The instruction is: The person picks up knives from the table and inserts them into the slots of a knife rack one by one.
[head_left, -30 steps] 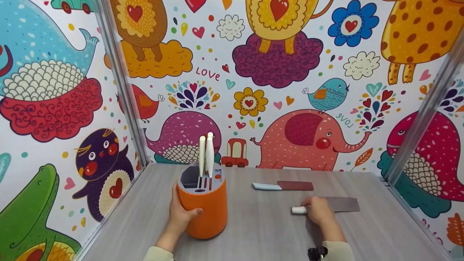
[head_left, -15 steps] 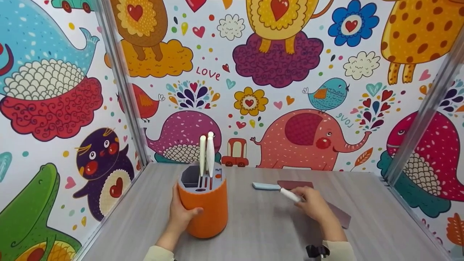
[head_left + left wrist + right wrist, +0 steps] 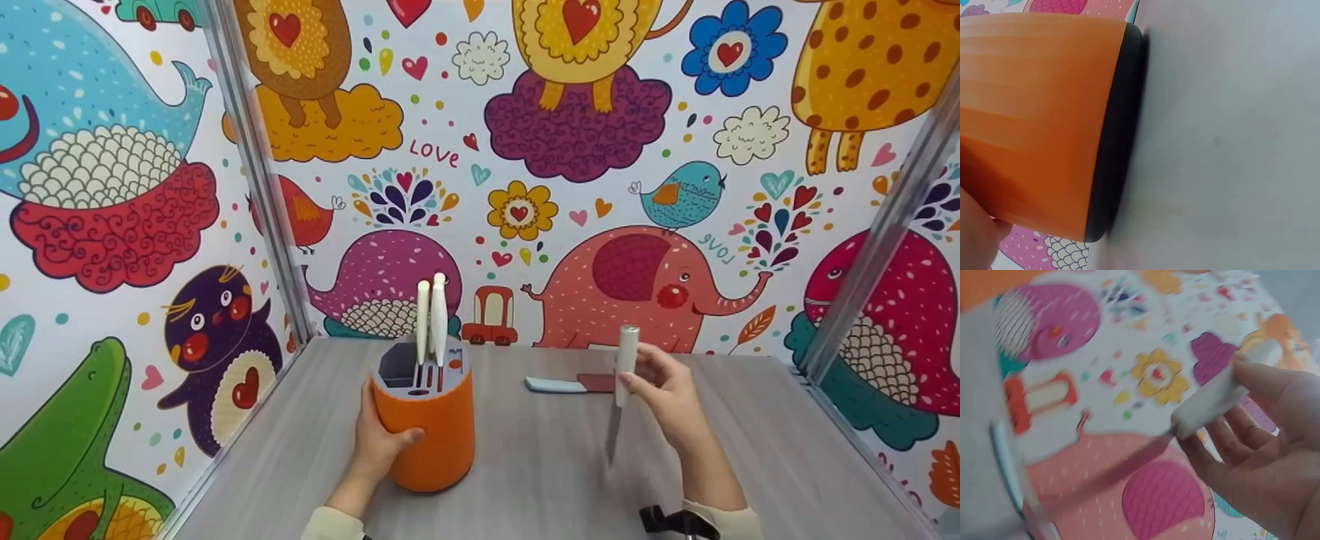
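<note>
My left hand [image 3: 377, 441] grips the side of an orange knife block [image 3: 436, 442], thumb across its front. In the left wrist view, the black base of the block [image 3: 1117, 129] sits on the table. White-handled knives [image 3: 438, 322] stand in the slots of its grey top. To the right, my right hand [image 3: 666, 390] holds a cleaver [image 3: 627, 360] by its white handle, handle up and blade pointing down, edge-on to the head camera. The right wrist view shows the cleaver's handle [image 3: 1207, 405] between thumb and fingers, its blade blurred.
Behind the held cleaver, another cleaver [image 3: 556, 385] with a pale blue handle and reddish-brown blade lies flat on the grey table [image 3: 540, 465]. Printed cartoon walls [image 3: 517, 277] with metal corner posts [image 3: 259, 172] enclose the table at the back and sides.
My right hand has lifted the white-handled cleaver from lying on the table and turned it upright, blade down. The left hand keeps its hold on the knife block.
</note>
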{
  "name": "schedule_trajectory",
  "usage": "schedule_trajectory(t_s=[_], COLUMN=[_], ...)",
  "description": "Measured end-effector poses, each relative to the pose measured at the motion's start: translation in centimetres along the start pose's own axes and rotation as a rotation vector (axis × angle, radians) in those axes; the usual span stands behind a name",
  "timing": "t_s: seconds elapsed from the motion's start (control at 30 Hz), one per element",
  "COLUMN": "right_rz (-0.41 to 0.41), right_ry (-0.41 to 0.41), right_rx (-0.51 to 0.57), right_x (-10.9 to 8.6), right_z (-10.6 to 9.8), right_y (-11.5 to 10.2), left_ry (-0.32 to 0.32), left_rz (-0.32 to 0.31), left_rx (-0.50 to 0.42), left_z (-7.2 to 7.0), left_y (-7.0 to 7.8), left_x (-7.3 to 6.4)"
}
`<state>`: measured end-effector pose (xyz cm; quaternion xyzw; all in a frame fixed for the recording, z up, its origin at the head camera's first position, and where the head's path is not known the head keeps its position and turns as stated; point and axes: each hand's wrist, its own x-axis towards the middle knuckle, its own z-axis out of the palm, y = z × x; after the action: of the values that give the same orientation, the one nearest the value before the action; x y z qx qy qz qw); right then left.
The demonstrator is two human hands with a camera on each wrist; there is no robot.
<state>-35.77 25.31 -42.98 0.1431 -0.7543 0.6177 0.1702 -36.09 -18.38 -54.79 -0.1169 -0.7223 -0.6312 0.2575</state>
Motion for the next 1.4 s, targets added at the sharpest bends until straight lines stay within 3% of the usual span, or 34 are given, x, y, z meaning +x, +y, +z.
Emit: schedule_trajectory(t_s=[0.07, 0.17, 0.3, 0.43, 0.57, 0.87, 1.07, 1.2, 1.33, 1.4], right_rz=[0.001, -0.006, -0.022, -0.026, -0.033, -0.088, -0.160, -0.156, -0.127, -0.121], right_ry=[0.003, -0.017, -0.050, -0.080, -0.107, -0.106, -0.097, -0.138, -0.212, -0.255], right_rx=[0.115, 0.201, 0.256, 0.305, 0.316, 0.195, 0.025, 0.022, 0.055, 0.063], right_x=[-0.2, -0.4, -0.6, -0.7, -1.0, -2.0, -3.1, -4.0, -4.6, -4.9], right_z=[0.0, 0.0, 0.1, 0.3, 0.7, 3.0, 5.3, 6.9, 8.3, 8.8], right_y=[-0.7, -1.3, -1.5, -1.6, -1.9, -3.1, -4.6, -5.3, -5.7, -5.9], left_ry=[-0.006, -0.011, -0.016, -0.002, 0.054, 0.314, 0.391, 0.347, 0.177, 0.067], left_rz=[-0.002, -0.005, 0.011, 0.080, 0.140, 0.268, 0.353, 0.411, 0.437, 0.406], left_rx=[0.010, 0.020, 0.016, 0.008, 0.044, 0.179, 0.244, 0.234, 0.159, 0.106], left_z=[0.0, -0.1, -0.1, 0.0, 0.3, 1.5, 1.9, 2.6, 4.0, 4.8], left_y=[0.1, 0.2, 0.2, 0.1, 1.1, 6.3, 9.2, 11.1, 13.7, 15.0], left_x=[0.0, 0.0, -0.1, -0.1, 0.1, 0.4, 0.2, -0.6, -2.3, -3.2])
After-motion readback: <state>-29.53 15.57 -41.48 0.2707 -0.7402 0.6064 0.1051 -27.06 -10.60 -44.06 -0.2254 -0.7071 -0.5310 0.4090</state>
